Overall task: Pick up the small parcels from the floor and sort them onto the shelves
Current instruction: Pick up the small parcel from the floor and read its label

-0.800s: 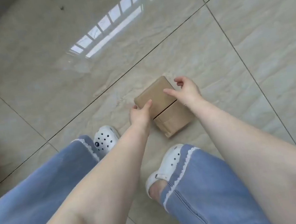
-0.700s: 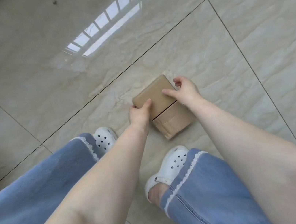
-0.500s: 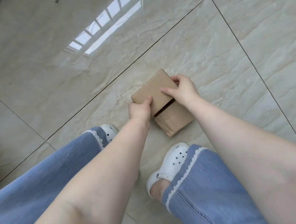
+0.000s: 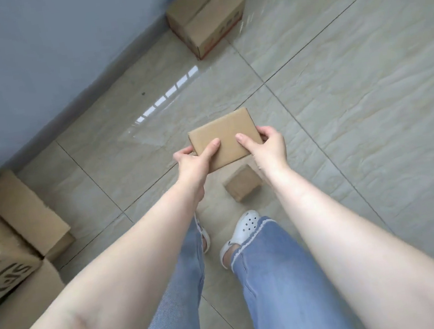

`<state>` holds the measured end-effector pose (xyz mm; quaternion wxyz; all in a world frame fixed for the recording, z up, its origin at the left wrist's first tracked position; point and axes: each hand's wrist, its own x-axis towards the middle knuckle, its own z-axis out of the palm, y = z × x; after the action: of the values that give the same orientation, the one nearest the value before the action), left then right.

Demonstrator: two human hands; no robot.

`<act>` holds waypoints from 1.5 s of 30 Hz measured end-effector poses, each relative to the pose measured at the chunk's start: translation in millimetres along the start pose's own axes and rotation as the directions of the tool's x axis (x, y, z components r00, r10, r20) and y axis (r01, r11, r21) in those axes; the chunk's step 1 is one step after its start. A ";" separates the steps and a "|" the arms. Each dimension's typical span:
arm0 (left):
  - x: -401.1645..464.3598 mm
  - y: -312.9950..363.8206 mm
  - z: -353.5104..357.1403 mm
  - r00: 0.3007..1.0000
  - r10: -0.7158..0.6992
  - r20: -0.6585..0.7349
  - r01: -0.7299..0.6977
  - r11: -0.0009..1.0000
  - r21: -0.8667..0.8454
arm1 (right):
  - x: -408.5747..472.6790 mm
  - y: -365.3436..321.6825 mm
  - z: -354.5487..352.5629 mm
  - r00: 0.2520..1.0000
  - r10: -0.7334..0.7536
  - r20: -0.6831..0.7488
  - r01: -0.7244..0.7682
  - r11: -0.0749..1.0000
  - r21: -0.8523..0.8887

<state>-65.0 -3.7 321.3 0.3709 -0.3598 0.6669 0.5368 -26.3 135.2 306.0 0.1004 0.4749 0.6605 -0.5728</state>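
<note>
Flat brown cardboard parcel (image 4: 225, 140): plain rectangular, broad face up, slightly rotated, held in the air above the floor tile (image 4: 371, 113). Small brown cardboard parcel (image 4: 242, 184): boxier, taped seam on its near face, lies on the floor tile directly below and just nearer than the flat one, partly hidden under it, in front of the white shoe (image 4: 244, 230).

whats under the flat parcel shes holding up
Below the flat parcel, held by the left hand and right hand, a smaller parcel sits on the tiled floor. The flat parcel covers the smaller one's far edge.
</note>
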 end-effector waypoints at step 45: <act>-354.0 270.6 -72.3 0.739 0.474 0.479 -0.541 0.841 0.002 | -328.2 -312.5 -100.1 0.949 -0.273 -0.160 0.313 0.883 0.351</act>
<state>-145.6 -1.3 765.4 0.3818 0.0008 0.6682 0.6385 -43.6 85.8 767.1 -0.1142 0.4096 0.6087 -0.6699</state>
